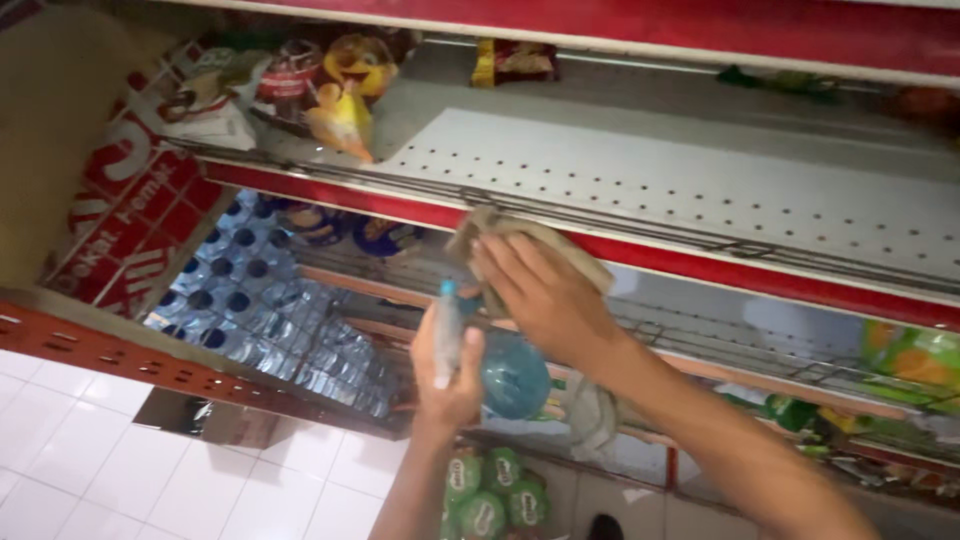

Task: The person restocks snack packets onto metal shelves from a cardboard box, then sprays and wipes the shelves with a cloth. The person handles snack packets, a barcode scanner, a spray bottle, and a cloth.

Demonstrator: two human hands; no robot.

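While the head camera looks down a tilted store shelf unit, both bare hands work at the front edge of the middle shelf [700,190], a white perforated board with a red lip.

Head view, right hand [545,300]: flat and spread, palm down, fingers pointing up-left. Its grip is not a pinch; the open palm presses a beige cloth [500,230] against the red shelf edge. The cloth lies directly under and just beyond the fingertips, its long axis running along the shelf lip, one end poking out past the fingers to the upper left.

Head view, left hand [448,375]: closed around the neck of a blue spray bottle [510,375], thumb up along the pale trigger head. The bottle hangs just below the right wrist, close to it but whether touching I cannot tell. Its nozzle points up toward the cloth. The right hand is the nearer one to the shelf edge; the left sits below it.

Surroundings: snack bags [340,95] at the shelf's far left, capped water bottles [250,300] packed on the shelf below, green packets [490,495] lower down, white floor tiles [100,460] at left.
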